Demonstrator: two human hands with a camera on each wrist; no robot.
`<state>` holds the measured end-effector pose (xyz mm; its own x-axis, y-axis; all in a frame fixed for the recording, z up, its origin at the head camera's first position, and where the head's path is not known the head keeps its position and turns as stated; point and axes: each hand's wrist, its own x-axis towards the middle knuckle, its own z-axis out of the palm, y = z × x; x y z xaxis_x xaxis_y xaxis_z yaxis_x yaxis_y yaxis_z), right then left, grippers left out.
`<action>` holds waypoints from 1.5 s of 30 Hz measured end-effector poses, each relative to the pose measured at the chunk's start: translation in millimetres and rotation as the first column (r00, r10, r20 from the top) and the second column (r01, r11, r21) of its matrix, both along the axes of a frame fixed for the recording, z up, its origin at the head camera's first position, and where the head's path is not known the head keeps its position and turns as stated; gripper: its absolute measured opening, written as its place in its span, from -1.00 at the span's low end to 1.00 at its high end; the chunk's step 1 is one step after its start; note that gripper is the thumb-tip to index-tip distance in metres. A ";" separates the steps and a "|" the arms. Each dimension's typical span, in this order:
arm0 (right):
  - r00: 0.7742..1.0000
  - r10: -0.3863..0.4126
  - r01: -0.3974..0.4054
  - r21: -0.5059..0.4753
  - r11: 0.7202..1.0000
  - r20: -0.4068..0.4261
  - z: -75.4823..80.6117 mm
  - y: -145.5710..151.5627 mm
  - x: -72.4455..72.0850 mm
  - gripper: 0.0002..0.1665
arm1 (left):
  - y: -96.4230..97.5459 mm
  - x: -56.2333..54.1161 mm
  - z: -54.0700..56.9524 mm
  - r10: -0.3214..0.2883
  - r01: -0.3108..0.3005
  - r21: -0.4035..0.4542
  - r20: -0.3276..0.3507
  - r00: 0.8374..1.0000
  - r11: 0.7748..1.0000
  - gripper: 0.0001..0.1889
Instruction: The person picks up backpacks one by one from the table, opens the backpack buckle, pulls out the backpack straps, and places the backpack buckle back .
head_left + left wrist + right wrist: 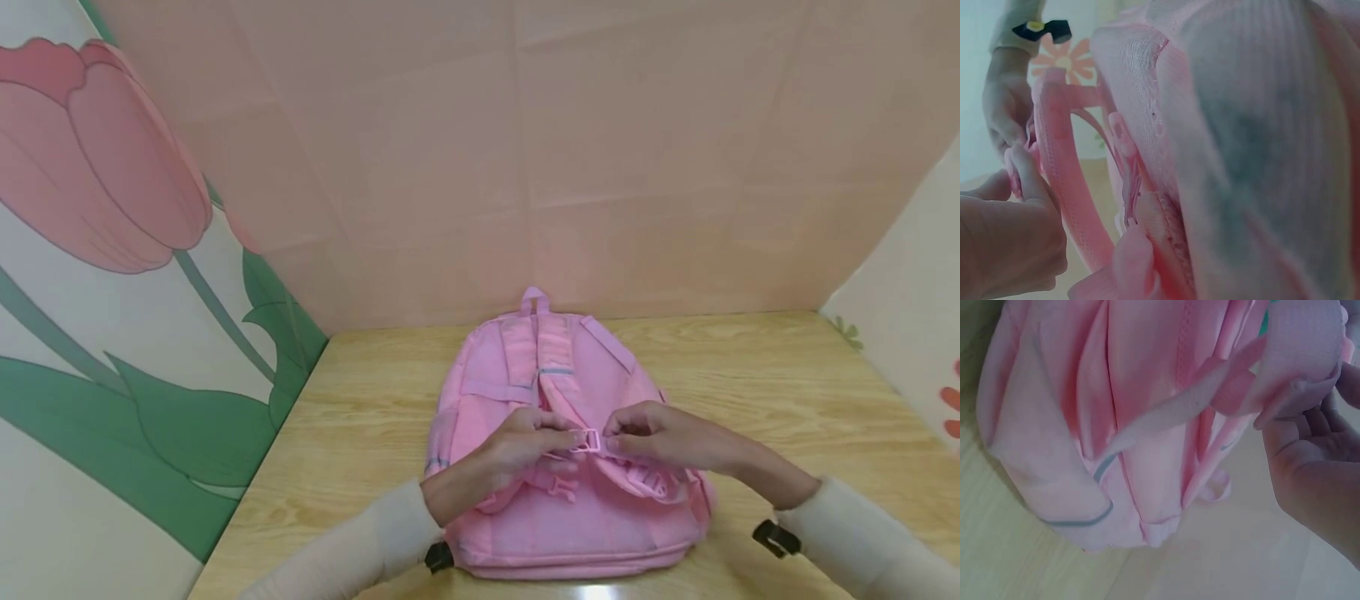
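Observation:
A pink backpack (570, 533) lies on the table with its shoulder straps (557, 346) facing up. Over its middle, my left hand (517, 446) pinches a pink plastic buckle (588, 441) between thumb and fingers, also seen in the left wrist view as a buckle edge (1015, 178). Just to the right, my right hand (663, 433) pinches the webbing at the buckle's other end. In the right wrist view a loop of webbing (1304, 350) hangs by the right hand (1319, 462). Below the left hand dangles a prong clip (561, 487).
Another pink clip part (652, 481) lies on the bag's right side. The wooden table (360, 417) meets a pink sheet (525, 167) behind the bag. A wall with a painted tulip (112, 158) stands at the left, a pale wall (915, 292) at the right.

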<state>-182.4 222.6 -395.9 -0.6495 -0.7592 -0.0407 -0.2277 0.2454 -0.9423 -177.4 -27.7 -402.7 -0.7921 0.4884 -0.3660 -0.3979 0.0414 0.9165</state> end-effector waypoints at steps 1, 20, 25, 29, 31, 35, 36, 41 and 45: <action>1.000 -0.001 0.001 -0.009 1.000 0.009 -0.9 -0.3 0.0 -0.79 | -0.2 -0.2 -0.4 0.000 0.000 -0.001 0.000 1.000 1.000 -0.80; 0.999 0.042 -0.039 -0.077 0.996 0.031 -10.4 -6.0 -0.4 -0.80 | -2.4 2.5 -4.4 -0.013 0.013 0.015 0.007 1.000 1.000 -0.80; 0.999 0.046 -0.045 -0.069 0.997 0.023 -10.2 -7.3 0.4 -0.81 | -2.4 2.1 -4.3 -0.019 0.019 0.006 -0.004 1.000 1.000 -0.78; 0.998 0.055 -0.053 -0.072 0.996 0.028 -10.4 -8.9 1.2 -0.81 | -1.5 2.5 -4.1 -0.031 0.031 0.004 0.007 1.000 1.000 -0.79; 0.998 0.057 -0.055 -0.072 0.996 0.032 -10.3 -9.5 1.7 -0.81 | -0.9 3.4 -3.8 -0.033 0.033 0.004 0.005 0.999 0.999 -0.80; 0.998 0.056 -0.054 -0.074 0.996 0.028 -9.2 -9.9 2.6 -0.81 | 0.1 4.7 -3.5 -0.037 0.037 0.001 -0.012 0.999 0.999 -0.81; 0.998 0.055 -0.053 -0.074 0.996 0.026 -8.7 -9.9 2.7 -0.81 | 0.2 4.8 -3.4 -0.036 0.036 0.003 -0.012 0.999 0.999 -0.81; 0.999 0.039 -0.037 -0.059 0.998 0.034 -5.5 -8.6 3.8 -0.80 | 0.7 5.2 -4.1 -0.029 0.029 0.021 -0.001 1.000 0.999 -0.81; 0.999 0.007 -0.006 -0.022 1.000 0.051 -2.7 -6.3 4.6 -0.77 | 1.7 6.2 -5.1 -0.025 0.025 0.035 -0.008 1.000 0.999 -0.81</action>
<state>-177.7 216.2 -398.6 -0.6422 -0.7644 -0.0572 -0.1802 0.2231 -0.9580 -171.1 -26.0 -407.8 -0.7821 0.5208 -0.3422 -0.3902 0.0188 0.9205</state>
